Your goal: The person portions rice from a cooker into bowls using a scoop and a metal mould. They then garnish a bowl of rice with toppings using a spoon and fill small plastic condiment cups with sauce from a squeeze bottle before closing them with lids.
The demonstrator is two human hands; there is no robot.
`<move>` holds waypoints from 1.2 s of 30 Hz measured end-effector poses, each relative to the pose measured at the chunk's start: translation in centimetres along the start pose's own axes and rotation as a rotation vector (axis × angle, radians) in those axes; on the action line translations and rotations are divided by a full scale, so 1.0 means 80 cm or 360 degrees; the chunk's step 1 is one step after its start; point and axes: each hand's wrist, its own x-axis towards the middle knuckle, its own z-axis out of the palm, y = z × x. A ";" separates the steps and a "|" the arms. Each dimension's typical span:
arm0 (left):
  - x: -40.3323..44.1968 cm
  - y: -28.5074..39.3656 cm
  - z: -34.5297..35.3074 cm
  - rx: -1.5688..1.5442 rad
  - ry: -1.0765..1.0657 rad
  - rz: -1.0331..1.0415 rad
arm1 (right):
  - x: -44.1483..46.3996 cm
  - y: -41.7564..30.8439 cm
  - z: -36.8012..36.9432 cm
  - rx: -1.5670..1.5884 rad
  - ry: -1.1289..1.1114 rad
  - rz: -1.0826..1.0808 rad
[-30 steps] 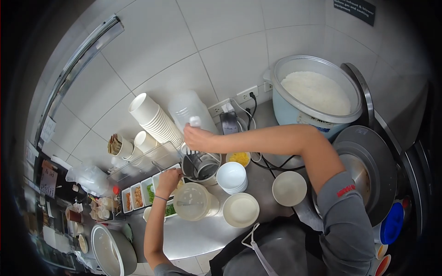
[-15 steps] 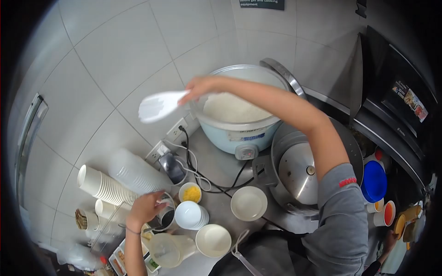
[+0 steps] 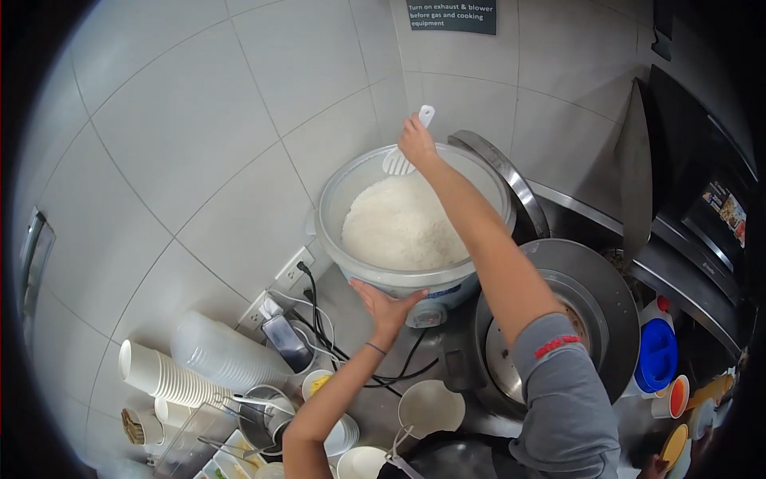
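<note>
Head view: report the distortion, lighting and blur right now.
In the head view, wide-angle distortion bows the seams of the tiled wall and black vignetting fills the corners; in the head view, light is fairly diffuse, the white rice pale; in the head view, the wall sign is legible and the slotted spatula in the right hand shows little blur.

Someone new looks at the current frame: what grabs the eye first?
Probably the big pale-blue rice cooker near the centre, lidless and holding a mound of white rice. Next, the right hand gripping a white slotted rice paddle over its far side, with the left hand spread at its front, below the rim. Then the bright blue round object at far right.
</note>
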 end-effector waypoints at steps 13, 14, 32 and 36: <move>-0.004 -0.009 0.018 -0.0009 0.0148 0.0209 | -0.003 -0.028 0.015 0.0345 0.0362 -0.0292; -0.004 -0.009 0.018 -0.0027 0.0152 0.0210 | -0.010 -0.026 0.007 0.0388 0.0357 -0.0332; -0.008 -0.001 0.009 0.0101 0.0177 0.0156 | 0.015 -0.004 0.025 0.0311 0.0511 -0.0045; -0.006 -0.004 0.008 0.0132 0.0139 0.0142 | 0.039 -0.059 0.043 0.0463 0.0367 0.0011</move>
